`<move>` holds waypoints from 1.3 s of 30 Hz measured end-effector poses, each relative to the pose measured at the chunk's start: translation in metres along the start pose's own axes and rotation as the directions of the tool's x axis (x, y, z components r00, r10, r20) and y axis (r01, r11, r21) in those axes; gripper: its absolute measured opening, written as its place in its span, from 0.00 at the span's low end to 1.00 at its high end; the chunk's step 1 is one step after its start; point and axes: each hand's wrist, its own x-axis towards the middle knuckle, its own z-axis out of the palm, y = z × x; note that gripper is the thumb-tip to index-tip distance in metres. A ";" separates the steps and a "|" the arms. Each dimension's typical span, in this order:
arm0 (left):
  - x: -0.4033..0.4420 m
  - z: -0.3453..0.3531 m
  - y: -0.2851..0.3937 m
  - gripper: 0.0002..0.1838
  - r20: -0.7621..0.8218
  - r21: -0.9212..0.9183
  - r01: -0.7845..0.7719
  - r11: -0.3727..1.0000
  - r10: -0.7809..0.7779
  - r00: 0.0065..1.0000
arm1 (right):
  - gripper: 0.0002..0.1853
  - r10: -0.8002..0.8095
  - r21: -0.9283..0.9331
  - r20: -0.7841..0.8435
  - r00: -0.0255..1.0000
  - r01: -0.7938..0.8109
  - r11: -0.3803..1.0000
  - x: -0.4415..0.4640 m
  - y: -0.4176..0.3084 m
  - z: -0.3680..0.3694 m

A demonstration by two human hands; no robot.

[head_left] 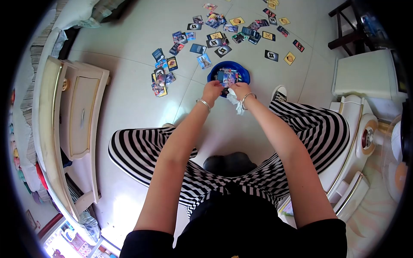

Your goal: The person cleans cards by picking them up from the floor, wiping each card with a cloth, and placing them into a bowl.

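Note:
A blue plastic basin [244,71] stands on the floor in front of me, with several picture cards inside. Over its near rim, my left hand [212,92] is closed in a pinch at the lower edge of a colourful card [231,76]. Close on the other side, my right hand [241,90] is closed around a crumpled white tissue [234,101], which hangs below the fingers. Its fingertips also meet the card's lower edge. Whether the card is fully lifted from those in the basin I cannot tell. Each wrist wears a silver bangle.
Many cards [214,43] lie scattered on the tiled floor [129,38] beyond the basin. A cream drawer cabinet [84,114] stands at left. At right are a dark wooden stool [346,38], a white box-like unit [363,73] and a fan [393,150]. Striped trouser legs flank my arms.

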 end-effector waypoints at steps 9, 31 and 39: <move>-0.092 -0.030 0.066 0.18 0.099 -0.109 -0.006 0.994 0.017 0.995 | 0.18 -0.089 0.300 0.132 0.987 0.046 0.953 -0.081 -0.054 -0.008; -0.270 -0.164 -0.231 0.18 -0.041 -0.209 -0.088 0.974 0.081 0.996 | 0.23 0.484 -0.739 0.673 0.560 0.536 0.408 -0.131 0.064 0.002; -0.268 -0.130 -0.194 0.18 0.048 -0.331 0.465 0.821 -0.477 0.878 | 0.20 0.777 -0.803 0.590 0.221 0.060 0.593 -0.128 0.203 0.002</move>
